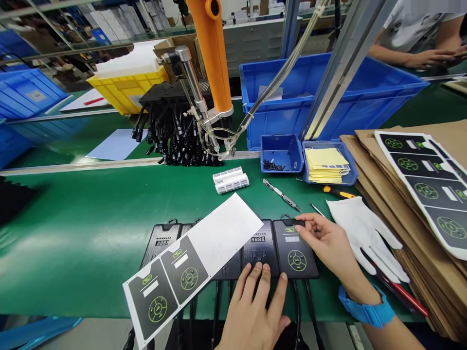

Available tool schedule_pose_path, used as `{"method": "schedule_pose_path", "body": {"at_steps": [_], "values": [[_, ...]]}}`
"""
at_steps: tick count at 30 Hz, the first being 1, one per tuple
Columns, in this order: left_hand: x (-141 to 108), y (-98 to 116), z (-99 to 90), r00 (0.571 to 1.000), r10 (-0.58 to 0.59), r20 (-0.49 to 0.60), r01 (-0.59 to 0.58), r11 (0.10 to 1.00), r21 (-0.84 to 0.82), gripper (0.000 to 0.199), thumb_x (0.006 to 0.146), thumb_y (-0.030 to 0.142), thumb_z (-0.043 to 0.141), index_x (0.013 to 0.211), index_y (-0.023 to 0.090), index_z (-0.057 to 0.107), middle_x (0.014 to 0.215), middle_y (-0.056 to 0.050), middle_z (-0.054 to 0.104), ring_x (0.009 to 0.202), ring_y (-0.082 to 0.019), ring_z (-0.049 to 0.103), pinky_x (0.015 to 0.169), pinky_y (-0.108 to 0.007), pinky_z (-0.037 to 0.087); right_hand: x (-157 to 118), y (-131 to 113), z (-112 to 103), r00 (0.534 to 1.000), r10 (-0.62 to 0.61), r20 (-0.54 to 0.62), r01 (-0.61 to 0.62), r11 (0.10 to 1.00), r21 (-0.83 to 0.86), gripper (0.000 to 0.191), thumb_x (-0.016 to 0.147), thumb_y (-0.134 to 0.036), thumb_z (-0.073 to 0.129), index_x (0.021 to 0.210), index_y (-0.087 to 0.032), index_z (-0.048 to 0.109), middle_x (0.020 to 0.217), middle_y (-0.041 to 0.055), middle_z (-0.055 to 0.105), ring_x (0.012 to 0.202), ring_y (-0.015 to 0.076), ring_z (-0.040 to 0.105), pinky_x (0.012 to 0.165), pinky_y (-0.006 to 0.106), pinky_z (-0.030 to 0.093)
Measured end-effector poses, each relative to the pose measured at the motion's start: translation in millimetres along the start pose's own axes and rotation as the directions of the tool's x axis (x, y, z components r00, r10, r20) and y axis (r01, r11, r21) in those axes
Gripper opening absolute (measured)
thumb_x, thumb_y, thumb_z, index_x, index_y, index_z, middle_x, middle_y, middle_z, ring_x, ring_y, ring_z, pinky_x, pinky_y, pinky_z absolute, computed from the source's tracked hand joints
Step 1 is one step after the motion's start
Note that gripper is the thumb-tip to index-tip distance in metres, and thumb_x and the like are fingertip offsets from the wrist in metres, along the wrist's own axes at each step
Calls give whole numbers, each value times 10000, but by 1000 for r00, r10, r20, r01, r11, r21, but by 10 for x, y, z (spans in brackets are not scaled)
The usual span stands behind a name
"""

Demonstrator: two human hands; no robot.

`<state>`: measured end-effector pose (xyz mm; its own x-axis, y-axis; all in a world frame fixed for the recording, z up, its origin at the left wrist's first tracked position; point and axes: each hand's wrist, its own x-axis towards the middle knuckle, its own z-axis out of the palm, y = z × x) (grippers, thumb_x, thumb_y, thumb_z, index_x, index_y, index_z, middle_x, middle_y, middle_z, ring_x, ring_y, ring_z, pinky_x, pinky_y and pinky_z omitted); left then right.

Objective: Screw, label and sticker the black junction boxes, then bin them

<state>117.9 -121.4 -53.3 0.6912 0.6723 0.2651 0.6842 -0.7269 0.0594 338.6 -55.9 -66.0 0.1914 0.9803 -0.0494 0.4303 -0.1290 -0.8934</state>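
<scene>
Several black controller boxes (257, 243) lie in a row on the green bench, their cables running toward me. My left hand (253, 306) is open, fingertips resting at the lower edge of the boxes. On the rightmost box sits a dark label (297, 248) with green button marks. My right hand (328, 243), wearing a blue wristband (368, 306), pinches at that label's upper right edge, thumb and forefinger together. A white backing sheet (233, 228) slants across the boxes at left and carries two dark labels (184, 269) at its near end.
Small blue bins hold screws (273, 165) and yellow paper (326, 163). A pen (280, 194), a white glove (365, 233) and label sheets (426, 184) on cardboard lie rightward. An orange tool arm (213, 53) hangs above black cabled units (175, 121). A person (419, 39) works behind.
</scene>
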Motion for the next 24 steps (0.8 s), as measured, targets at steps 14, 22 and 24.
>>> {"method": "schedule_pose_path", "body": {"at_steps": [14, 22, 24], "values": [[-7, 74, 39, 998, -52, -21, 52, 998, -31, 447, 908, 407, 582, 1289, 175, 567, 1194, -135, 648, 1102, -298, 610, 974, -450, 491, -687, -137, 138, 763, -418, 494, 643, 574, -507, 970, 888, -631, 465, 1544, -52, 47, 1584, 219, 153, 1460, 360, 165, 1154, 577, 259], [-41, -401, -253, 990, -115, 87, 137, 934, -329, 334, 945, 233, 502, 1275, 230, 556, 1300, -110, 566, 1170, -248, 580, 964, -380, 517, -1197, -364, -183, 797, -366, 481, 484, 863, -146, 645, 960, -499, 426, 1538, -298, 221, 1480, 38, 446, 1283, 242, 519, 975, 317, 522], [-95, -718, -359, 951, -300, 69, 308, 930, -198, 444, 927, 241, 540, 1363, 218, 466, 1351, -149, 513, 1228, -307, 524, 979, -463, 486, -1181, -327, -211, 852, -369, 371, 448, 881, -154, 493, 944, -442, 502, 1426, -345, 463, 1366, 12, 584, 1203, 232, 594, 923, 282, 549]]}}
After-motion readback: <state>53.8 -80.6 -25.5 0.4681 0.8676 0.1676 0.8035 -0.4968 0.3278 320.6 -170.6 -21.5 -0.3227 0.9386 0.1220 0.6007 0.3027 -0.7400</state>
